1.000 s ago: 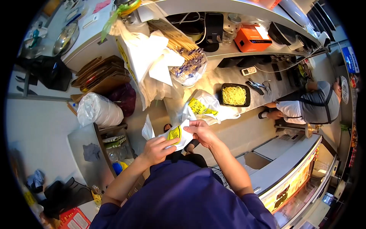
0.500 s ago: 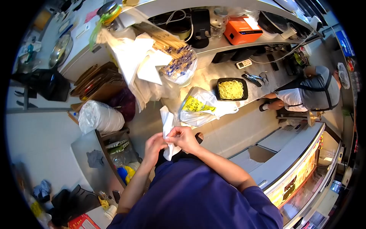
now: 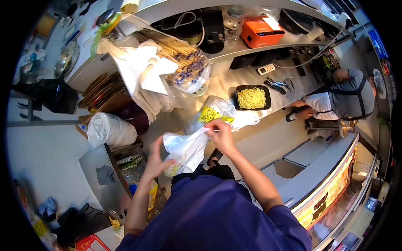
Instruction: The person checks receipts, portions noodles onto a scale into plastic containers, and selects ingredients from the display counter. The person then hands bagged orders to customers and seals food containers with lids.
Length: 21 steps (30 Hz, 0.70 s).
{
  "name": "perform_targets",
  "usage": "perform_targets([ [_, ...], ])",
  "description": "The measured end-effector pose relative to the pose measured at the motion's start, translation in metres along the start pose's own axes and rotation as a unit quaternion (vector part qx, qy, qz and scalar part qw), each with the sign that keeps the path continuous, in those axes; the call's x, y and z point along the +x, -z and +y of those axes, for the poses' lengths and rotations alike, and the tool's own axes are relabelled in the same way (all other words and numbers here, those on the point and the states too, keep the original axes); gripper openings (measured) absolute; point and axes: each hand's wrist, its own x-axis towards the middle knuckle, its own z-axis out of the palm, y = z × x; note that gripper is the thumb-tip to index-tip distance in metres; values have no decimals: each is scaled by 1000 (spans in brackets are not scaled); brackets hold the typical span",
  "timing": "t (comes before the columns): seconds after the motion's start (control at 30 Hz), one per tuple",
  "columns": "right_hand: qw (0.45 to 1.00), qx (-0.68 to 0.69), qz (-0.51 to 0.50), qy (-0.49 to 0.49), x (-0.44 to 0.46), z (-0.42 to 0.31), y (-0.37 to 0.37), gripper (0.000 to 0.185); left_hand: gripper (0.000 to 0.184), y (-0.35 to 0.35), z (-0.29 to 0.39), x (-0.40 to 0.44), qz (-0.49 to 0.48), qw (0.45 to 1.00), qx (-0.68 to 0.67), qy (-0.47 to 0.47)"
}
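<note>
In front of my body hangs a white plastic bag [image 3: 188, 148], partly unfolded, with some yellow print low on its left side. My right hand [image 3: 220, 136] pinches the bag's upper right corner. On the other side, my left hand [image 3: 155, 160] is open, thumb and fingers apart, against or just beside the bag's left edge; the contact is unclear. Beyond the right hand, another white bag with yellow print [image 3: 217, 112] lies on the counter. To its right is a black tray of noodles [image 3: 253, 98].
Wooden chopsticks in wrappers [image 3: 186, 67] stand at the counter's left, near white paper bags [image 3: 142, 69]. Tongs [image 3: 276, 85] and a remote control [image 3: 266, 69] lie beyond the noodles. An orange box [image 3: 262, 32] sits on the shelf. A person in grey [image 3: 349, 94] bends at the right.
The narrow, folded white bag has been spread wide. My right hand has moved up and right with its corner; my left hand has moved left and its fingers have come apart.
</note>
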Motion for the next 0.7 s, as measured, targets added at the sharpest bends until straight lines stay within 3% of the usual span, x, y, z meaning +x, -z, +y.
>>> perform_targets([
  [0.03,998,34,-28,-34,1,3,-14,15,56,-21,15,15,17,966,188,-176],
  [0.07,994,69,-57,-69,2,10,-22,19,38,-31,27,29,-136,973,187,-1],
  [0.13,1000,-12,-15,-17,12,22,-5,24,30,-39,-31,47,-76,982,167,53],
  [0.2,985,-139,74,75,50,43,29,37,31,-25,-55,42,-18,991,-71,114],
  [0.23,971,-221,78,38,78,69,45,47,30,-18,-35,35,0,975,-115,188],
  [0.27,959,-281,38,-3,104,95,51,44,32,-5,-52,33,-4,958,-185,218],
  [0.3,937,-334,-52,-85,124,124,45,60,32,-1,-50,29,22,952,-216,215],
  [0.33,939,-332,-50,-81,126,124,41,60,33,3,-49,27,47,945,-248,209],
  [0.4,870,-481,-74,-84,115,129,28,78,32,11,-56,25,50,941,-259,210],
  [0.43,878,-453,-69,-137,112,134,28,90,32,14,-64,21,52,936,-271,217],
  [0.53,906,-357,-67,-218,82,165,32,88,32,12,-104,24,68,911,-337,228],
  [0.6,918,-220,-38,-328,49,176,44,78,35,3,-124,39,56,906,-346,238],
  [0.67,929,102,31,-354,6,196,44,56,40,-7,-130,64,25,861,-415,295],
  [0.7,928,100,23,-358,-8,193,40,56,40,-11,-134,72,33,857,-418,298],
])
